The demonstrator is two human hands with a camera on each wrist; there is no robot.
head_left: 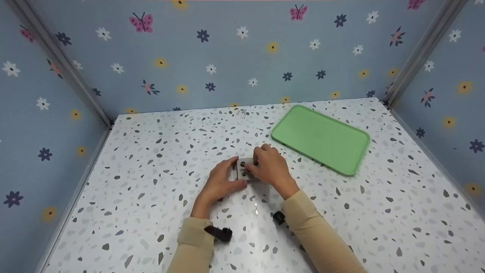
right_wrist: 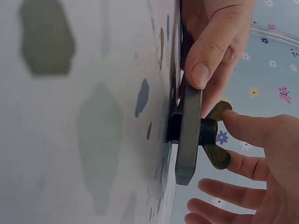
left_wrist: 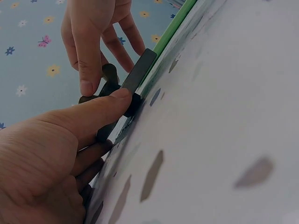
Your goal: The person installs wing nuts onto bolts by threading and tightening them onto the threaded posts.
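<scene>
A flat grey metal plate (head_left: 248, 177) with holes lies low over the table in the head view. My left hand (head_left: 219, 181) grips it by its left side, the thumb (left_wrist: 100, 109) on the near edge. A wing nut (right_wrist: 216, 157) sits against the plate's upper face, with a dark collar below its wings. On the underside, a dark bolt head (right_wrist: 174, 128) sticks out close to the tabletop. My right hand (head_left: 272, 167) pinches the wings between thumb and index finger, its other fingers spread loosely. From above, that hand hides most of the wing nut.
A green tray (head_left: 322, 138) lies at the back right of the speckled table (head_left: 159, 197). Flower-patterned panels (head_left: 227, 53) enclose the back and both sides. Black wrist-camera mounts (head_left: 223, 234) stick out from both sleeves.
</scene>
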